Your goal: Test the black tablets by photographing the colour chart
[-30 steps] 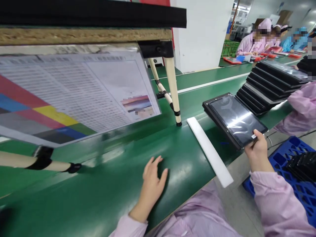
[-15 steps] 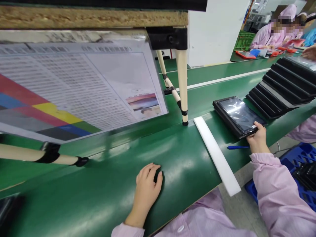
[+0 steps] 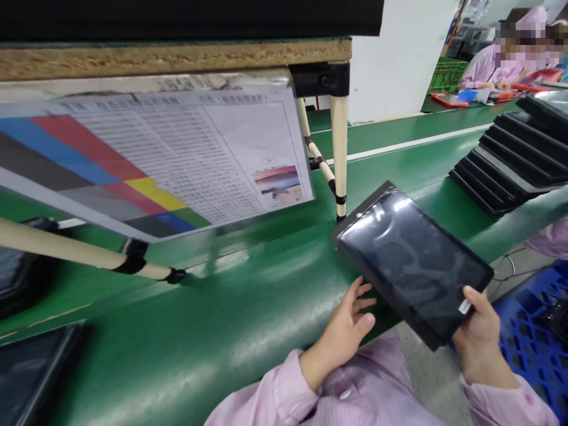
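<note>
Green conveyor belt [image 3: 208,349] runs below: the right hand [image 3: 481,337] pinches a black tablet [image 3: 412,260] by its corner, the left hand [image 3: 344,331] spread open just beside it.

Right, there's the bench [image 3: 213,349], and on it, to the right, a stack of tablets [image 3: 510,157]! Above it, to the left, a printed chart [image 3: 177,160] hangs under a shelf [image 3: 177,59]. A tablet [image 3: 412,263] sits over its near edge in the right hand [image 3: 479,337], left hand [image 3: 341,331] just beside. Below, a plastic crate [image 3: 528,349] on the floor [image 3: 426,384]; far along, a co-worker [image 3: 492,68].
</note>
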`<state>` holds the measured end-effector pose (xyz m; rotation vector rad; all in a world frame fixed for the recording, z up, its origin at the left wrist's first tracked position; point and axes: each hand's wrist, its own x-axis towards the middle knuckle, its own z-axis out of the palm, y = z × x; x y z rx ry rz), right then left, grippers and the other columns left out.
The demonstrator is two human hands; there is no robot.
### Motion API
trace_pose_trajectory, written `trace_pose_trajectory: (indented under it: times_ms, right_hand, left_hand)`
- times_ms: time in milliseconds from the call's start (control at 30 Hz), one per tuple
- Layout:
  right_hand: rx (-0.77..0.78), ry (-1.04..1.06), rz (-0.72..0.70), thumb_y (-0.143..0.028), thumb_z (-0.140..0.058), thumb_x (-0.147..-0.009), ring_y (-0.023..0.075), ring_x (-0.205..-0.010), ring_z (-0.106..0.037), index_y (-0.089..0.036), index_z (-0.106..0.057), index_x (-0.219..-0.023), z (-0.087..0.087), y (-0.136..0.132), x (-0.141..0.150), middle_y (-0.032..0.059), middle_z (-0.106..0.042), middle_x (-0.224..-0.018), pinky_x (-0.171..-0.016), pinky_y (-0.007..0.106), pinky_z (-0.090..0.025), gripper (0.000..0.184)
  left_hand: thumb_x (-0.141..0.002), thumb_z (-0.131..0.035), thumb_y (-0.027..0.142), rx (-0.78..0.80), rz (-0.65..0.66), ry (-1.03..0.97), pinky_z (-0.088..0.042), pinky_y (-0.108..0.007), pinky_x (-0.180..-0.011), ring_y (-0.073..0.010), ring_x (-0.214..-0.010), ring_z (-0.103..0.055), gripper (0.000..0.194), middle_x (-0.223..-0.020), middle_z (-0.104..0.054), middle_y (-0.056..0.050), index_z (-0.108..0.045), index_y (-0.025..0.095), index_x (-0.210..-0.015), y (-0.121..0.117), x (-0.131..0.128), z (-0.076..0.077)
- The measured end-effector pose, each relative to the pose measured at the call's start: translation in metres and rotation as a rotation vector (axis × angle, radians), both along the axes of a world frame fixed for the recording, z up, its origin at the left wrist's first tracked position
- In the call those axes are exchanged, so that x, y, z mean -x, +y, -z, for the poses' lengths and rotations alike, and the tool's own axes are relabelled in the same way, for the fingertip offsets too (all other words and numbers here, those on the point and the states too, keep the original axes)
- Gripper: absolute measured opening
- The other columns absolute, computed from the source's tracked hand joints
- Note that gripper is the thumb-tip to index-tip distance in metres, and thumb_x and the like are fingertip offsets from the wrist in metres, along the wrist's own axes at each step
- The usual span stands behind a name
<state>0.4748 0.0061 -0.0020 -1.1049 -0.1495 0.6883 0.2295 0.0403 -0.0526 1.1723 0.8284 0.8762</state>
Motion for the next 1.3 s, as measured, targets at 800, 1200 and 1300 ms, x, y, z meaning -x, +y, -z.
trace_pose_trajectory:
  times_ms: [800, 1200, 1300]
  right_hand:
    - [0.071, 0.358, -0.564, -0.064, -0.084, -0.079, 0.0175, -0.084, -0.074, -0.034, -0.065, -0.102, 0.059, -0.026, 0.133, -0.0058, -0.078, -0.099, -0.074, 0.033, -0.062, 0.042]
    - [0.118, 0.302, -0.625, -0.053, -0.091, -0.074, 0.0172, -0.082, -0.072, -0.035, -0.066, -0.108, 0.058, -0.028, 0.129, -0.0043, -0.077, -0.098, -0.064, 0.028, -0.057, 0.046]
    - [0.201, 0.250, -0.555, -0.043, -0.096, -0.065, 0.0146, -0.076, -0.070, -0.036, -0.064, -0.116, 0.055, -0.022, 0.131, -0.0051, -0.076, -0.098, -0.059, 0.023, -0.054, 0.061]
  left_hand:
    - [-0.071, -0.090, 0.053, 0.262, -0.403, 0.488, -0.042, -0.027, -0.045, -0.0168, -0.046, -0.059, 0.048, -0.060, -0.062, 0.006, -0.053, 0.026, -0.086, 0.016, 0.132, -0.019]
    - [-0.060, -0.088, 0.060, 0.374, -0.573, 0.075, -0.051, -0.024, -0.054, -0.0122, -0.056, -0.059, 0.057, -0.066, -0.061, 0.007, -0.052, 0.023, -0.083, 0.012, 0.116, -0.026]
    - [-0.054, -0.091, 0.052, 0.390, -0.603, -0.004, -0.055, -0.027, -0.057, -0.0144, -0.057, -0.063, 0.058, -0.070, -0.067, 0.005, -0.056, 0.022, -0.089, 0.005, 0.126, -0.042]
